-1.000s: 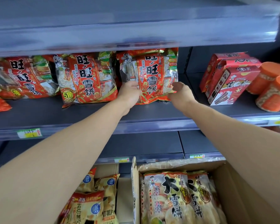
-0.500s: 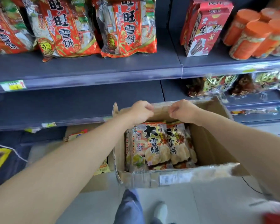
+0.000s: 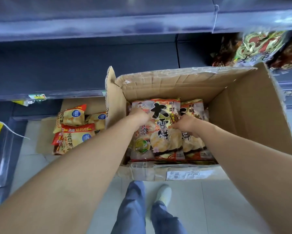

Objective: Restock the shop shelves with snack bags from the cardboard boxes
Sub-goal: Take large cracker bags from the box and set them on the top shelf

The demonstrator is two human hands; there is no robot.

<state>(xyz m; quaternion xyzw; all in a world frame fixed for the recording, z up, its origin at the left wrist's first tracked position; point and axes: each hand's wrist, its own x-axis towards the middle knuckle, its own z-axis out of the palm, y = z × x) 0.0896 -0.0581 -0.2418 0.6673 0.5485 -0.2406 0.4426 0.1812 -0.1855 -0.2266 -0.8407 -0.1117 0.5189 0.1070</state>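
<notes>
Both hands are reaching into the open cardboard box [image 3: 243, 107]. Left hand [image 3: 140, 115] is gripping the left edge of the top rice cracker bag [image 3: 160, 134] with fingers curled. Right hand [image 3: 184, 124] is pinching its right edge. The bag is lying flat on the stack inside the box. Chip bags [image 3: 74, 130] are sitting in a second box just left.

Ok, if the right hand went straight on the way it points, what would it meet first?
The top snack bag in the cardboard box; the right hand looks to be at its right edge, though depth is unclear.
</notes>
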